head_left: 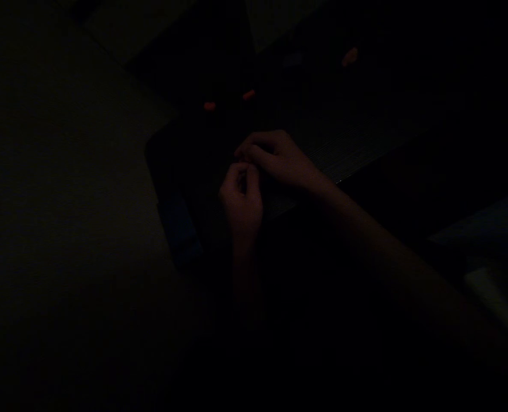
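Thumb and forefinger of the left hand (241,201) curl round to meet at their tips, leaving a small dark gap inside the loop. Fingers of the right hand (279,155) are bent too, its thumb laid toward the same spot, so that the two hands come together at the fingertips. Whether something small is pinched between them cannot be told in such dim light. Both hands are above the left part of the tabletop (343,140), close to its near edge; the left forearm drops away below, and the right one slants toward the lower right.

Nearest to the fingers, on the side away from the wrists, is the orange stick (248,95), short and slightly slanted. The orange lump (209,106) is to its left, near but apart, toward the far left of the tabletop. Well to the right and farther back is the large lump (350,56), paler than the other two. Between the stick and this lump, toward the far side, is a dim greyish block (292,59), too dark to identify.

At the left end of the tabletop, below its rounded corner, a dark blue thing (180,229) shows. Beyond that end spreads the dull floor (86,171). Something pale (494,297) shows at the lower right.
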`<state>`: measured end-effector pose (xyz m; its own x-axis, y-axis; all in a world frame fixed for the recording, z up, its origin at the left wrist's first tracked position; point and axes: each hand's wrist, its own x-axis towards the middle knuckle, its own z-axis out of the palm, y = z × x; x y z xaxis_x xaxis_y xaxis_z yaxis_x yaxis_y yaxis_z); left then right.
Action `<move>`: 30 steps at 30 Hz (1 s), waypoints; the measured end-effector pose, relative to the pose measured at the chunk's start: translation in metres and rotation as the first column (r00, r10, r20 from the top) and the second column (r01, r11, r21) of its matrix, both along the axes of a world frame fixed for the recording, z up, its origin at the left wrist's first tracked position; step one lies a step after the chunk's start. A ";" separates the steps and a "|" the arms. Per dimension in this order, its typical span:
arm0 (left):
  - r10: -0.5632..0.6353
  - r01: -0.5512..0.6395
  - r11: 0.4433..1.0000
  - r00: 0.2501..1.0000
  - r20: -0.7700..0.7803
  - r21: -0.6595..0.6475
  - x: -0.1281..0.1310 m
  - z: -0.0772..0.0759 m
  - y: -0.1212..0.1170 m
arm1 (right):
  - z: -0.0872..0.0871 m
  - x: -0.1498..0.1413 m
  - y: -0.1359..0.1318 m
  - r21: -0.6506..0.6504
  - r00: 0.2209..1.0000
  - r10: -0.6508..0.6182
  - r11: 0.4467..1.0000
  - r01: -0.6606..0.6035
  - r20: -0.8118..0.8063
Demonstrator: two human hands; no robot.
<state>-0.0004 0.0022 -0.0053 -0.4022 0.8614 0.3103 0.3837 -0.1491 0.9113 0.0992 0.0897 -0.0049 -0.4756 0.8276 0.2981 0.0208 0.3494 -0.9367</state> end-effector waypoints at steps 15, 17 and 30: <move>0.002 -0.002 1.000 1.000 0.005 0.008 0.000 -0.001 0.001 | -0.002 0.000 0.001 0.050 1.000 0.005 0.999 -0.006 0.022; -0.004 0.004 1.000 1.000 0.005 0.007 -0.001 -0.002 0.000 | -0.003 0.000 0.001 0.048 1.000 0.003 0.999 -0.004 0.016; -0.011 0.011 1.000 1.000 -0.011 0.017 -0.002 -0.003 0.001 | -0.001 -0.001 0.001 0.041 1.000 -0.008 0.999 0.008 -0.001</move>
<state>-0.0021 0.0029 -0.0084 -0.3893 0.8603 0.3292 0.3917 -0.1688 0.9045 0.0985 0.0904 -0.0062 -0.4688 0.8186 0.3319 0.0234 0.3871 -0.9217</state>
